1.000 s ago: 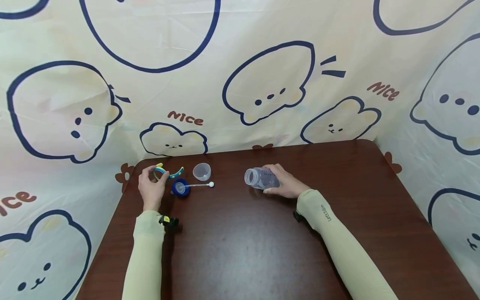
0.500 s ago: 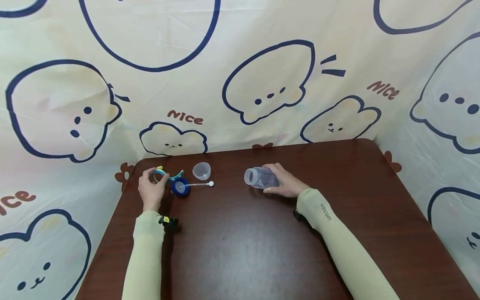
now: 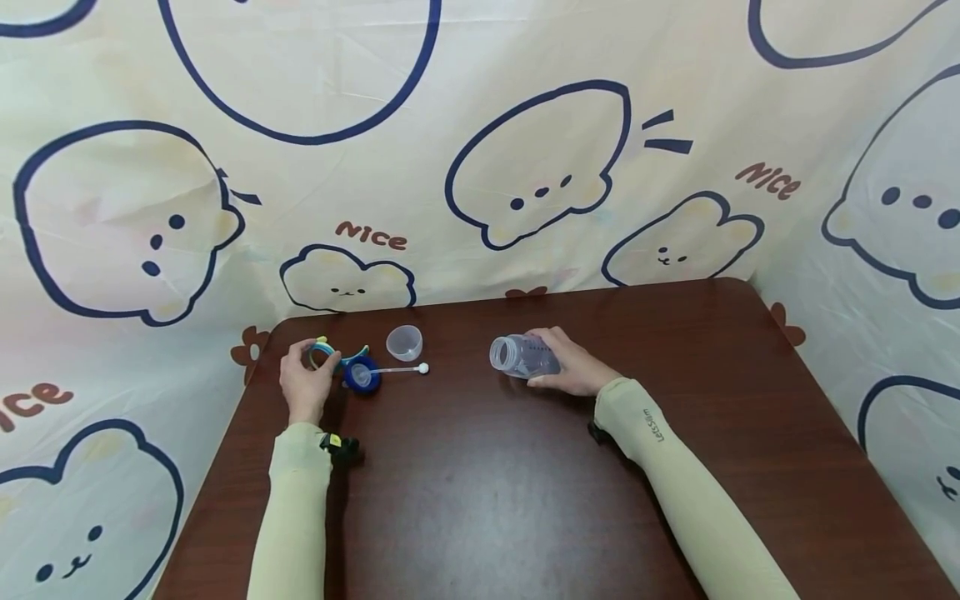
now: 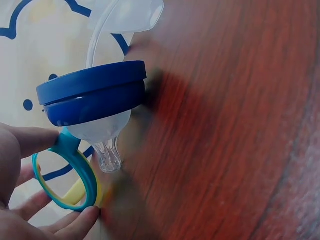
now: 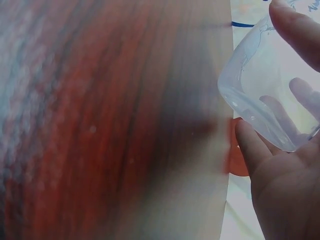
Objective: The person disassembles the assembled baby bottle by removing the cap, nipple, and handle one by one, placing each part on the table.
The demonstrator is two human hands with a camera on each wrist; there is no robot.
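Observation:
In the head view my left hand pinches the ring of a teal and yellow baby bottle handle between thumb and fingers at the far left of the table. Right beside it is a blue bottle collar with a clear nipple, which points toward the fingers in the left wrist view. From the collar a thin straw runs right to a white ball end. My right hand grips a clear baby bottle, tipped on its side, its uncapped threaded mouth facing left.
A clear domed cap sits behind the straw, between the two hands. The dark brown table ends at the back against a cream cartoon-print cloth, which also hangs at both sides.
My left hand and the bottle handle have come slightly nearer to me, closer to the blue collar. My right hand and the bottle have stayed where they were.

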